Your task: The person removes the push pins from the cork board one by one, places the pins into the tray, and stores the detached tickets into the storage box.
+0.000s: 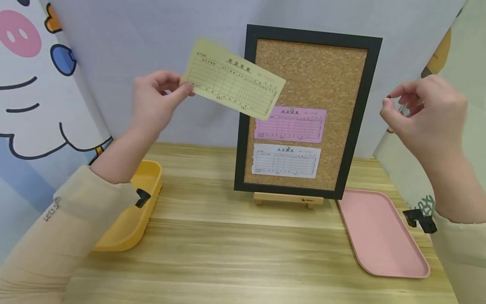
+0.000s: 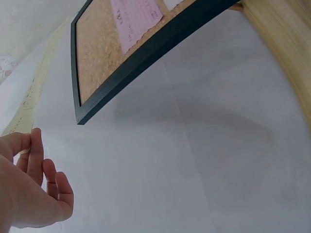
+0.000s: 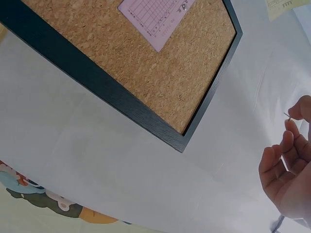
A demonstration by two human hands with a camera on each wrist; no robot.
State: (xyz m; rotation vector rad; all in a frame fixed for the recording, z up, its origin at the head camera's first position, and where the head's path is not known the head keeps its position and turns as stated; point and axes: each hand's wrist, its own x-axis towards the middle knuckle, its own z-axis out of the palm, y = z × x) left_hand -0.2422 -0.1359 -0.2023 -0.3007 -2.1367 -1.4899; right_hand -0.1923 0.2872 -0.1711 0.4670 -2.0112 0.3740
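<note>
While the left hand (image 1: 152,103) pinches a yellow slip (image 1: 233,84) and the right hand (image 1: 425,114) pinches a pin (image 3: 286,115), a cork board (image 1: 307,109) stands on the wooden table (image 1: 228,253) against a pale backdrop (image 1: 152,38).

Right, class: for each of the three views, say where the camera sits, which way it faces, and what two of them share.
Head: worn on the head, looks forward and down at the corkboard; both hands and sleeves show, left hand pinching a yellow slip.
Left wrist: looks up past the left hand's fingers at the board's frame.
Right wrist: looks up at the board; right hand pinches a pin.
All share the corkboard and pink slip.
</note>
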